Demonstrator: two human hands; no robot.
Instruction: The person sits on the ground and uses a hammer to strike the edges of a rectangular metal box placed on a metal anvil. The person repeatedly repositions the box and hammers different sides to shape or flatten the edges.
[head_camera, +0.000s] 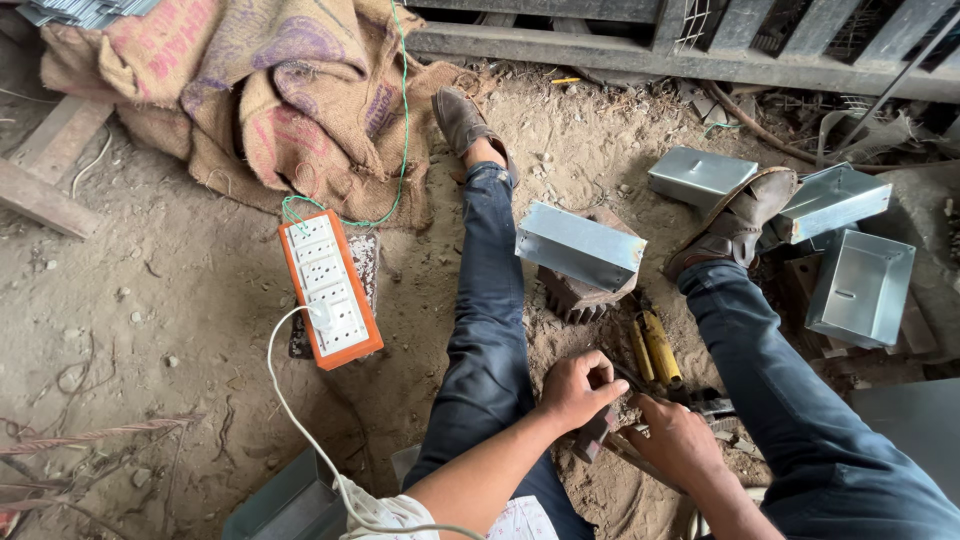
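hammer handle (592, 436), dark and low in the frame's centre between the legs, is gripped by the left hand (580, 388). just to its right, the right hand (675, 437) is closed around a thin metal tool (640, 462); yellow-handled tools (655, 348) lie above.

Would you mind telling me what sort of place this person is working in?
Probably a small, informal sheet-metal workshop. The person sits on a bare dirt floor among folded metal boxes, with an orange power strip beside burlap sacks.
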